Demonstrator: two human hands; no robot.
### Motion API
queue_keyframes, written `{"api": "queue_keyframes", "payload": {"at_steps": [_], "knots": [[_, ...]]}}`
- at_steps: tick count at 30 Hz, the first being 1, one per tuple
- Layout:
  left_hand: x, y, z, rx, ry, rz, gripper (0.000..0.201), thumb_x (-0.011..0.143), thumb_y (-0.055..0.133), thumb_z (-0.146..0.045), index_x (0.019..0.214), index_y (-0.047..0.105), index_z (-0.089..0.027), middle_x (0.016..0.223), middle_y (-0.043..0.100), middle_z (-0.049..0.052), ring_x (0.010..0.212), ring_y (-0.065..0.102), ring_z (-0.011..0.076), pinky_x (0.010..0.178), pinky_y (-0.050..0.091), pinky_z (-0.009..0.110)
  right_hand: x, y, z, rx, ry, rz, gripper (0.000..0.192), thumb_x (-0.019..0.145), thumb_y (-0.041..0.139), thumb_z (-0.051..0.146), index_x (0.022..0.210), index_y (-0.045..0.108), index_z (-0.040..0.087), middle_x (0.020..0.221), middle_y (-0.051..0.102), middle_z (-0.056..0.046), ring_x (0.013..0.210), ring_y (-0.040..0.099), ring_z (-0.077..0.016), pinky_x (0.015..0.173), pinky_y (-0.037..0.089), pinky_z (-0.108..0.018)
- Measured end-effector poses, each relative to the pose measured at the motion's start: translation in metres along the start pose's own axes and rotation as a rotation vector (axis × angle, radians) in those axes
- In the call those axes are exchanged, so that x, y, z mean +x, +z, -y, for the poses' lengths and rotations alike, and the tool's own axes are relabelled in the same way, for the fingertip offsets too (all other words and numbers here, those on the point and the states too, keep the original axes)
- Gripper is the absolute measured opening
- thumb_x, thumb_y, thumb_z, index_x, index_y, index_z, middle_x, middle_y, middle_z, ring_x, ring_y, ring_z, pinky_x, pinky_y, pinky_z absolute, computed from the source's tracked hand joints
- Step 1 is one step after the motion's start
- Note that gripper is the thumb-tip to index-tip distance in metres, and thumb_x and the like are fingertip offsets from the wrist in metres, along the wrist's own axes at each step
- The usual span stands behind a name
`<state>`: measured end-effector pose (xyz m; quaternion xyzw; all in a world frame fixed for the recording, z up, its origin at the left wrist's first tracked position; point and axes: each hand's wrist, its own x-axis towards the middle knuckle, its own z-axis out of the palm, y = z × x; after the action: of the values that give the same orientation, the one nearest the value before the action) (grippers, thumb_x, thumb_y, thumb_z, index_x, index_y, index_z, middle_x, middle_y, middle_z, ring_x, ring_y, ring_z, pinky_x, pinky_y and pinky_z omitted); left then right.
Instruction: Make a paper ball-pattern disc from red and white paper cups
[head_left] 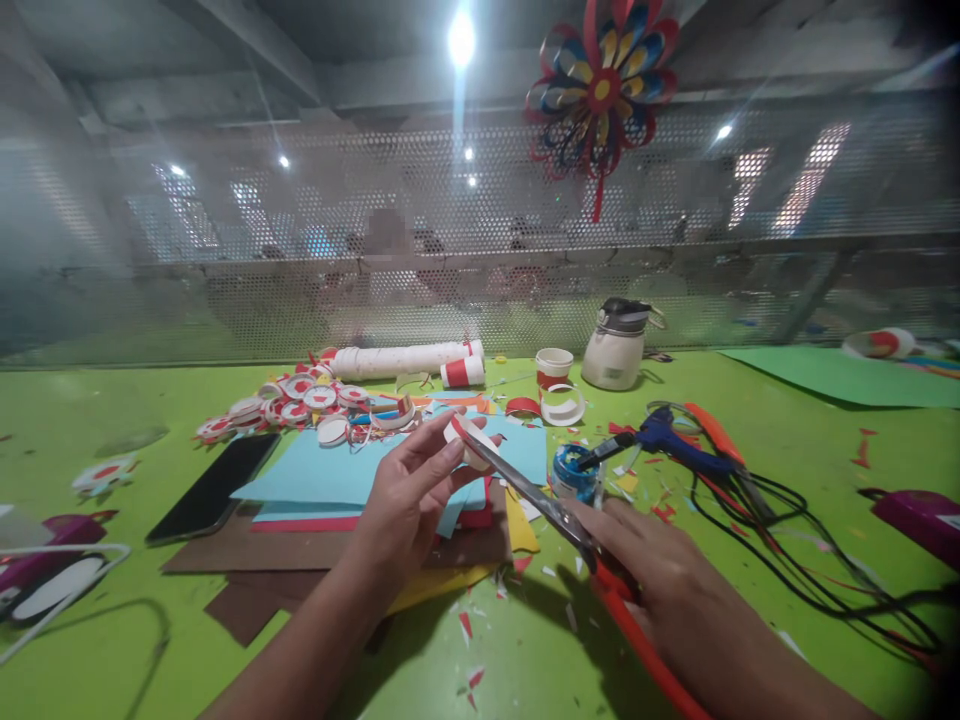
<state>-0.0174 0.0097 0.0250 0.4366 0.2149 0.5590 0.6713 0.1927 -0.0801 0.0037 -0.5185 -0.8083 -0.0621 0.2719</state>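
My left hand pinches a cut piece of paper cup, white with a red patch, above a stack of coloured paper. My right hand grips scissors by their red-orange handles. The blades point up and to the left, and their tips lie against the cup piece; whether they cut into it cannot be made out. Just beyond my right hand stands a small blue jar under the nozzle of a blue glue gun.
Paper scraps litter the green table. Left lie a black phone and a heap of red-and-white paper discs. Behind are a white roll, paper cups and a bottle. Black cables coil at right.
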Motion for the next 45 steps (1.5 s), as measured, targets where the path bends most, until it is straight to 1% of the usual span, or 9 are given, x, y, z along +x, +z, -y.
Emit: {"api": "queue_keyframes", "payload": {"at_steps": [5,12,16,20,27,31,36,40,45], "knots": [[-0.0023,0.0034,-0.0014,-0.009,-0.001,-0.035,0.027,0.076,0.069,-0.019,0.102,0.066,-0.013,0.106,0.068,0.012,0.102,0.064,0.0295,0.092,0.049,0.045,0.0003,-0.0018,0.0021,-0.025,-0.009,0.003,0.042,0.081,0.042,0.011,0.118,0.061,0.016,0.097,0.071,-0.013,0.081,0.069,-0.0236,0.068,0.058,-0.036],[-0.0019,0.0032,0.0002,-0.022,0.007,-0.073,0.032,0.074,0.071,-0.018,0.105,0.064,-0.013,0.104,0.068,0.012,0.099,0.065,0.0279,0.090,0.050,0.045,0.0023,-0.0013,0.0034,-0.060,-0.015,0.000,0.039,0.082,0.040,0.012,0.113,0.064,0.012,0.094,0.072,-0.016,0.077,0.070,-0.0240,0.065,0.059,-0.036],[-0.0017,0.0024,0.0026,-0.001,0.040,-0.094,0.033,0.073,0.072,-0.017,0.106,0.064,-0.014,0.102,0.068,0.011,0.094,0.066,0.0259,0.085,0.052,0.042,0.0014,-0.0006,-0.0004,-0.068,0.001,0.038,0.040,0.085,0.041,0.016,0.120,0.061,0.012,0.095,0.071,-0.014,0.083,0.069,-0.0247,0.070,0.058,-0.038],[-0.0020,0.0019,0.0037,0.025,0.043,-0.082,0.033,0.073,0.072,-0.017,0.105,0.065,-0.015,0.108,0.067,0.010,0.095,0.065,0.0237,0.084,0.053,0.040,0.0006,-0.0021,-0.0028,-0.091,0.003,0.056,0.042,0.085,0.041,0.017,0.123,0.059,0.011,0.098,0.071,-0.015,0.085,0.069,-0.0249,0.071,0.058,-0.038],[-0.0026,0.0019,0.0024,0.028,0.014,-0.063,0.032,0.074,0.071,-0.017,0.106,0.064,-0.014,0.110,0.067,0.011,0.098,0.064,0.0243,0.091,0.051,0.043,0.0019,-0.0052,0.0000,-0.027,0.014,0.084,0.038,0.087,0.043,0.020,0.121,0.060,0.013,0.098,0.070,-0.013,0.086,0.068,-0.0238,0.072,0.057,-0.037],[-0.0028,0.0014,0.0024,0.036,0.010,-0.078,0.033,0.073,0.072,-0.017,0.105,0.064,-0.014,0.108,0.066,0.011,0.096,0.065,0.0246,0.090,0.051,0.044,0.0016,-0.0048,0.0002,-0.006,0.013,0.086,0.035,0.087,0.044,0.019,0.117,0.061,0.015,0.099,0.071,-0.013,0.084,0.068,-0.0240,0.071,0.057,-0.037],[-0.0016,0.0006,0.0017,0.050,0.012,-0.075,0.034,0.073,0.072,-0.017,0.106,0.064,-0.014,0.109,0.065,0.010,0.095,0.064,0.0235,0.087,0.051,0.042,0.0005,-0.0013,-0.0037,-0.032,0.026,0.103,0.039,0.086,0.043,0.018,0.120,0.060,0.014,0.100,0.071,-0.014,0.086,0.068,-0.0248,0.072,0.057,-0.038],[-0.0008,-0.0003,0.0008,0.067,0.001,-0.098,0.039,0.073,0.073,-0.019,0.110,0.063,-0.014,0.115,0.064,0.012,0.092,0.064,0.0216,0.084,0.052,0.039,-0.0001,-0.0005,-0.0056,-0.082,0.045,0.148,0.042,0.087,0.043,0.021,0.125,0.058,0.016,0.109,0.069,-0.014,0.095,0.067,-0.0247,0.079,0.056,-0.038],[-0.0007,-0.0012,0.0011,0.048,-0.004,-0.104,0.040,0.070,0.074,-0.018,0.108,0.064,-0.014,0.111,0.067,0.012,0.096,0.064,0.0243,0.087,0.051,0.041,-0.0020,-0.0017,-0.0059,-0.147,0.022,0.114,0.047,0.083,0.041,0.015,0.127,0.057,0.015,0.110,0.068,-0.015,0.099,0.067,-0.0252,0.080,0.057,-0.037]]}}
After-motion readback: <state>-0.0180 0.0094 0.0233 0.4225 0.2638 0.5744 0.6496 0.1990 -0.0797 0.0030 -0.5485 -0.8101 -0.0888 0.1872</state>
